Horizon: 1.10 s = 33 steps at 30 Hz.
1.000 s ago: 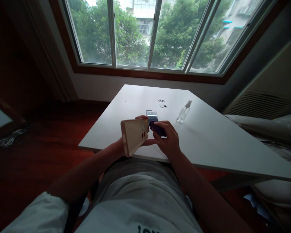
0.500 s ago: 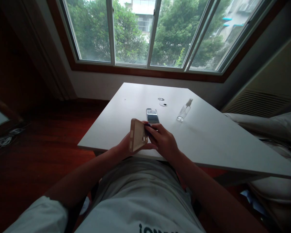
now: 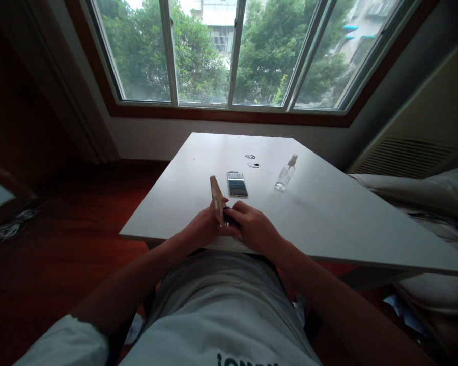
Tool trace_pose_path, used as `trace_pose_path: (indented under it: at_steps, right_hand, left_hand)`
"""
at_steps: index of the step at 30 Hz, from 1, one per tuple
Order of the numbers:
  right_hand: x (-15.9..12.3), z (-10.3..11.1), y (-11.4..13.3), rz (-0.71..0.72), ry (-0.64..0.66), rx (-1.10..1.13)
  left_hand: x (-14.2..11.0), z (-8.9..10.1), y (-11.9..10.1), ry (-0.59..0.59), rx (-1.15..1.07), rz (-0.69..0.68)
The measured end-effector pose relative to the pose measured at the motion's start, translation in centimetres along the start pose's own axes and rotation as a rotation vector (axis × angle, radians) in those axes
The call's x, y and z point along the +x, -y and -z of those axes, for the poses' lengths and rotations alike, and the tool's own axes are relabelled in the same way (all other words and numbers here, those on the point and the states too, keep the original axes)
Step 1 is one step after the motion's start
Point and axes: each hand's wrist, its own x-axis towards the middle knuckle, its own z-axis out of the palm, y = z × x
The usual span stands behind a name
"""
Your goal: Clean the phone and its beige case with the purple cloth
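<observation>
My left hand (image 3: 203, 229) grips a beige phone case (image 3: 217, 198), held upright and seen edge-on above the near edge of the white table (image 3: 328, 218). My right hand (image 3: 252, 227) presses a dark purple cloth (image 3: 229, 217) against the case; only a sliver of the cloth shows between the fingers. A dark smartphone (image 3: 236, 184) lies flat on the table just beyond both hands.
A small clear spray bottle (image 3: 284, 174) lies to the right of the phone. Two small round objects (image 3: 253, 160) sit behind the phone. Large windows face the table's far side. A bed with pale bedding (image 3: 423, 198) is on the right, a dark wooden floor on the left.
The phone case has turned from showing its back face to standing edge-on. Both hands have shifted slightly left and nearer the table's edge, the right hand staying against the case.
</observation>
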Motion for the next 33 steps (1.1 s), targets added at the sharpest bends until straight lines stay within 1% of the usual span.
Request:
trace_pose_path:
  at_steps: [2,3,5,7,8,11,13,15,16,19,21,22,24,25,28,31,33]
  right_hand:
    - [-0.1,0.3,0.0,-0.005,-0.001,0.101]
    - [-0.3,0.3,-0.1,-0.026,-0.036,0.17]
    - [-0.6,0.3,-0.1,-0.094,-0.157,0.298]
    - [-0.9,0.1,-0.1,-0.18,-0.282,0.382]
    - [-1.1,0.1,-0.1,-0.233,-0.324,0.424]
    - [-1.2,0.2,0.0,-0.437,-0.367,0.636]
    - [-0.8,0.5,0.1,-0.56,-0.365,0.795]
    - [0.0,1.0,0.1,-0.631,-0.354,0.907]
    - [0.5,1.3,-0.1,-0.654,-0.348,0.949]
    - [2.7,2.3,-1.2,-0.717,-0.348,1.055]
    - [4.1,2.9,-2.4,-0.754,-0.345,1.107]
    - [4.7,3.2,-3.1,-0.774,-0.333,1.122]
    - [5.5,3.5,-4.2,-0.828,-0.295,1.138]
    - [5.8,3.6,-4.7,-0.863,-0.271,1.149]
    - [6.6,3.6,-5.8,-0.998,-0.2,1.216]
    - [7.9,3.6,-7.2,-1.106,-0.107,1.298]
    - [8.8,3.5,-8.3,-1.141,-0.051,1.337]
  left_hand:
    - [0.1,0.0,0.1,-0.006,-0.018,-0.017]
    - [0.1,0.1,0.2,-0.012,-0.033,-0.029]
    - [0.0,0.1,0.3,-0.026,-0.066,-0.052]
    - [-0.2,0.1,0.3,-0.04,-0.096,-0.068]
    - [-0.3,0.0,0.2,-0.047,-0.107,-0.073]
    - [-0.8,-0.1,-0.9,-0.074,-0.134,-0.075]
    - [-1.0,0.1,-2.1,-0.082,-0.144,-0.065]
    - [-0.8,0.6,-3.3,-0.069,-0.154,-0.065]
    - [-0.4,0.9,-3.8,-0.068,-0.147,-0.087]
    - [1.7,2.3,-4.6,-0.102,-0.067,-0.238]
    - [3.4,3.1,-4.6,-0.169,-0.02,-0.312]
    - [4.1,3.4,-4.5,-0.205,-0.004,-0.324]
    - [5.2,3.8,-4.3,-0.232,0.031,-0.278]
    - [5.5,4.0,-4.1,-0.218,0.039,-0.236]
    - [6.1,4.3,-3.3,-0.119,-0.012,-0.1]
    - [7.1,4.5,-1.8,-0.04,-0.053,-0.036]
    - [7.9,4.5,-0.4,-0.022,-0.03,0.0]
